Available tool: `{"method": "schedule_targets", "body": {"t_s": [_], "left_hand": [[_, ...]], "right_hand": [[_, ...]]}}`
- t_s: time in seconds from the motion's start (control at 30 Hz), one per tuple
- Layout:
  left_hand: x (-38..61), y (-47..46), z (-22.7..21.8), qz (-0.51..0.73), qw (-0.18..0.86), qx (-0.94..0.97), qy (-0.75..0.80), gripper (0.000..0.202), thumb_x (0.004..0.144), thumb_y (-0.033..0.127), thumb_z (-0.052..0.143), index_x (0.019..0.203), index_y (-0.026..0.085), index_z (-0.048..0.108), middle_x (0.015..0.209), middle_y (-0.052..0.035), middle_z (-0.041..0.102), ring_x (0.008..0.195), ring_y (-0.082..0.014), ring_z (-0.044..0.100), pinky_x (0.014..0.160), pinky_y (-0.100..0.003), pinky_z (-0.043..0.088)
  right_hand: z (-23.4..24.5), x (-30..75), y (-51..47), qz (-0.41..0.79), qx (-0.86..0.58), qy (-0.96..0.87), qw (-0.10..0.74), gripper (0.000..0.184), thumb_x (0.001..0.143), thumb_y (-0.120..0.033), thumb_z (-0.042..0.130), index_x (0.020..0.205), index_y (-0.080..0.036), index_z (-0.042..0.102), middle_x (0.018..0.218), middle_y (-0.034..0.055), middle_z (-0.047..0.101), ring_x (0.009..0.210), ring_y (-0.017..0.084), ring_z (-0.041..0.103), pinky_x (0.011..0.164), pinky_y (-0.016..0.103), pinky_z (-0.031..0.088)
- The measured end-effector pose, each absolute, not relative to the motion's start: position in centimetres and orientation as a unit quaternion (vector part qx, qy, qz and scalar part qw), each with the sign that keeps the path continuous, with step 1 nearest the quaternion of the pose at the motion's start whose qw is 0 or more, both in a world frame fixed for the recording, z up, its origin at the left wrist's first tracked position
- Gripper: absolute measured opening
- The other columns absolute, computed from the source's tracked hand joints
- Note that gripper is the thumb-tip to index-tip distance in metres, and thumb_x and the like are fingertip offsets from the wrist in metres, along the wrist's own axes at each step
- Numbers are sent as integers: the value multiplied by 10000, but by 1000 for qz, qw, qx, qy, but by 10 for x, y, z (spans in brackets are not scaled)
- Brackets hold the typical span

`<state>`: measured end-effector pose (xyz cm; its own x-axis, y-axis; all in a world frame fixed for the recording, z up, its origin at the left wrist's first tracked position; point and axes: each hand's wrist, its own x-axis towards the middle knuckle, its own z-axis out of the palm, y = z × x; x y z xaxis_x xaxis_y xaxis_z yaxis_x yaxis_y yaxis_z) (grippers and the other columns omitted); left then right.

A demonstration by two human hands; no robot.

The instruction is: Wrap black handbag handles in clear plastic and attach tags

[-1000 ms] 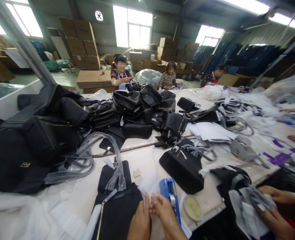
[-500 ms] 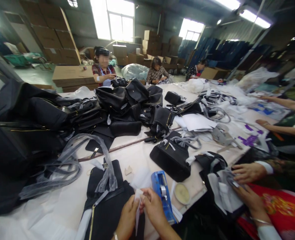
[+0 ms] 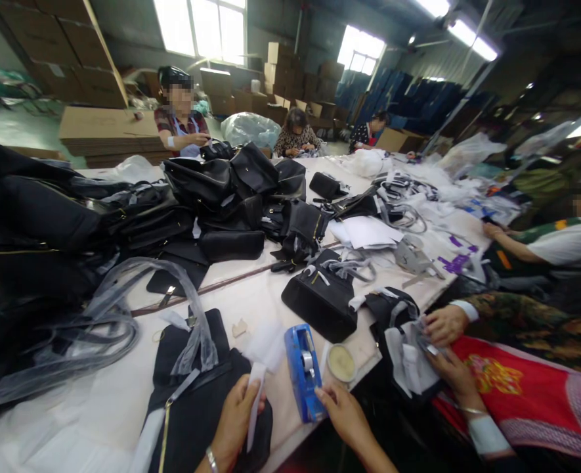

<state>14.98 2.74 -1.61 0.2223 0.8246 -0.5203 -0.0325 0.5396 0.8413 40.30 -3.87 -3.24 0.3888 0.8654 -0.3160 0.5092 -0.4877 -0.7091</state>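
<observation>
My left hand (image 3: pixel 236 414) is closed on a narrow folded strip of white paper (image 3: pixel 255 401), above a black bag (image 3: pixel 196 407) lying flat on the table. The bag has a gold zip and plastic-wrapped straps (image 3: pixel 196 341). My right hand (image 3: pixel 343 415) is at the front right edge of a blue tape dispenser (image 3: pixel 297 368), fingertips drawn together against it. Whether they pinch the tape end is too small to see. A tape roll (image 3: pixel 308 362) sits in the dispenser. Thin white sheets (image 3: pixel 265 348) lie between the paper strip and the dispenser.
A round tin (image 3: pixel 341 363) stands right of the dispenser, near the table edge. Behind it is a black handbag (image 3: pixel 320 302). Black bags (image 3: pixel 172 217) are heaped at left. At right, a co-worker's hands (image 3: pixel 445 335) handle another bag (image 3: pixel 408 355). Other people sit across the table.
My right hand has left the white paper strip and moved right to the tape dispenser. My left hand keeps the strip. The view has turned somewhat to the right.
</observation>
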Motion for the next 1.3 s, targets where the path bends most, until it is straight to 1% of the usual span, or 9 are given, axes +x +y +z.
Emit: {"method": "schedule_targets", "body": {"t_s": [0.13, 0.33, 0.5, 0.63, 0.8, 1.03, 1.2, 1.27, 1.3], "left_hand": [[150, 27, -14, 316, 694, 357, 539, 410, 759, 579, 608, 791, 170, 623, 664, 23, 624, 601, -136, 578, 598, -234, 460], [147, 26, -12, 316, 677, 359, 559, 409, 774, 571, 594, 799, 163, 621, 686, 7, 637, 612, -143, 589, 598, -245, 467], [147, 25, -9, 322, 678, 350, 560, 409, 748, 576, 617, 775, 167, 621, 676, 8, 644, 601, -140, 592, 580, -239, 468], [148, 25, -14, 326, 681, 347, 557, 398, 750, 566, 625, 788, 170, 623, 673, 15, 642, 602, -134, 591, 581, -230, 466], [149, 25, -30, 330, 686, 345, 549, 407, 767, 575, 605, 787, 168, 612, 668, 13, 630, 565, -120, 563, 552, -222, 443], [148, 25, -29, 331, 690, 333, 551, 394, 770, 557, 619, 779, 162, 622, 670, 5, 627, 568, -113, 556, 555, -219, 442], [150, 25, -30, 342, 705, 321, 532, 385, 772, 542, 629, 795, 157, 626, 675, 2, 627, 564, -106, 546, 550, -216, 440], [152, 25, -31, 350, 708, 314, 527, 383, 766, 538, 639, 789, 156, 620, 659, 8, 616, 549, -102, 538, 538, -212, 434], [152, 26, -31, 354, 709, 311, 525, 382, 764, 536, 643, 782, 155, 616, 650, 11, 609, 544, -99, 535, 533, -210, 431]], "right_hand": [[-41, 394, -43, 382, -774, -411, 294, 266, 754, -468, 589, 664, -221, 628, 678, -9, 627, 669, 193, 560, 658, 277, 387], [-18, 394, -53, 416, -749, -406, 318, 287, 761, -461, 598, 639, -201, 590, 608, -31, 577, 626, 165, 519, 616, 255, 361], [-11, 390, -78, 491, -727, -333, 347, 346, 775, -518, 586, 673, -188, 569, 553, -47, 494, 490, 103, 398, 481, 224, 269], [-30, 390, -91, 533, -720, -272, 351, 431, 715, -610, 600, 668, -185, 547, 512, -64, 442, 420, 69, 312, 413, 200, 218], [-54, 394, -93, 581, -718, -228, 306, 490, 613, -670, 614, 635, -192, 510, 455, -77, 412, 373, 50, 280, 379, 188, 205], [-52, 396, -91, 555, -727, -263, 306, 380, 669, -572, 567, 649, -200, 492, 507, -73, 408, 429, 69, 303, 423, 201, 244], [-50, 401, -92, 428, -770, -413, 233, 271, 778, -445, 489, 646, -211, 524, 610, -14, 556, 609, 145, 508, 590, 255, 365], [-54, 403, -92, 410, -775, -429, 220, 277, 789, -451, 484, 652, -216, 535, 631, -6, 581, 647, 159, 535, 624, 265, 381], [-58, 403, -93, 423, -773, -417, 225, 296, 777, -478, 491, 647, -215, 529, 621, -6, 573, 621, 154, 526, 600, 261, 381]]}}
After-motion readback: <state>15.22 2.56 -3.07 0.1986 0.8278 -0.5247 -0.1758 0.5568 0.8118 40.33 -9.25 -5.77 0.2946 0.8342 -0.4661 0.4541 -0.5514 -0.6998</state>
